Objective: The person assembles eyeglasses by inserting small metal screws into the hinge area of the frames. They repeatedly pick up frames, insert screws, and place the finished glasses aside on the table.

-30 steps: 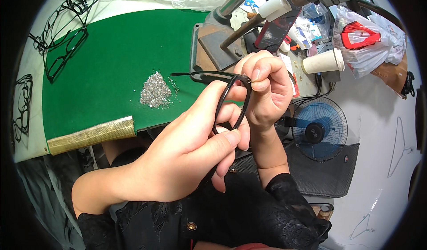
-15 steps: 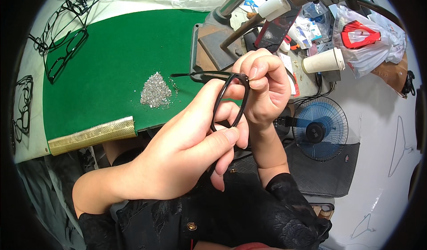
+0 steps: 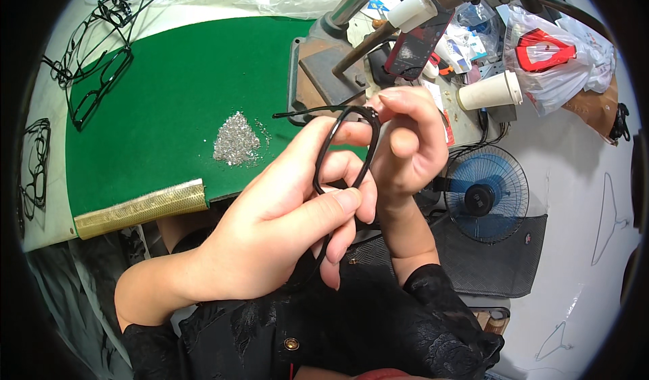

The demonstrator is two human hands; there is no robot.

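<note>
My left hand [image 3: 270, 235] is closed round a black eyeglass frame [image 3: 318, 167], its thumb and fingers pinching the lower part of one rim. A temple arm of the frame points left, over the green mat. My right hand [image 3: 418, 147] is beside the upper right corner of the rim, near the hinge. Its index fingertip is at that corner, the thumb stands apart from it, and the other fingers curl loosely. The second rim is mostly hidden by my left hand. Beyond my left hand, a heap of tiny silvery metal bits [image 3: 233, 142] lies on the green mat [image 3: 169, 62].
Several black eyeglass frames [image 3: 101, 86] lie at the far left. A gold textured strip [image 3: 142, 208] edges the mat. A metal press stand [image 3: 331, 76] is ahead, with a white cup [image 3: 490, 93] and plastic bags [image 3: 541, 49] to the right. A fan [image 3: 483, 194] stands low at right.
My right thumb has come away from the frame's hinge corner, where thumb and fingers pinched before. The frame has tilted slightly in my left hand.
</note>
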